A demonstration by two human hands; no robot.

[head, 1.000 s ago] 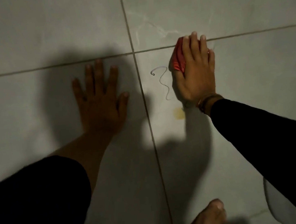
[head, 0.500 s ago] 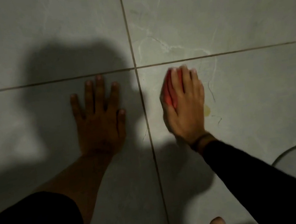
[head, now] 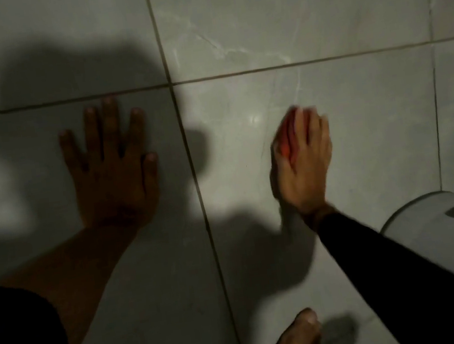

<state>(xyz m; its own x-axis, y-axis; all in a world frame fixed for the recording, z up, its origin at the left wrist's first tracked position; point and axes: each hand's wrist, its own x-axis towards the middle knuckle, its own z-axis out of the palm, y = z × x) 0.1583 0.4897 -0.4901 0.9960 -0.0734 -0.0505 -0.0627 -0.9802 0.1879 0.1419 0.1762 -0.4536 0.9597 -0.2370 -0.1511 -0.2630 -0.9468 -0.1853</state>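
Wiping tile (head: pixel 372 123) | red cloth (head: pixel 287 139) under right hand (head: pixel 304 161), long axis along its pressed-together fingers, peeking out thumb-side | left hand (head: pixel 113 169) flat, fingers spread, well apart across grout line (head: pixel 187 148)

Your right hand (head: pixel 304 161) is smeared by motion blur. The fingers run together, so you cannot tell whether they curl round the red thing (head: pixel 286 146) or lie flat on it. Only a sliver of red shows beside the thumb; the rest is under the palm. The white object (head: pixel 441 227) is cut by the right edge, your foot (head: pixel 297 341) by the bottom.
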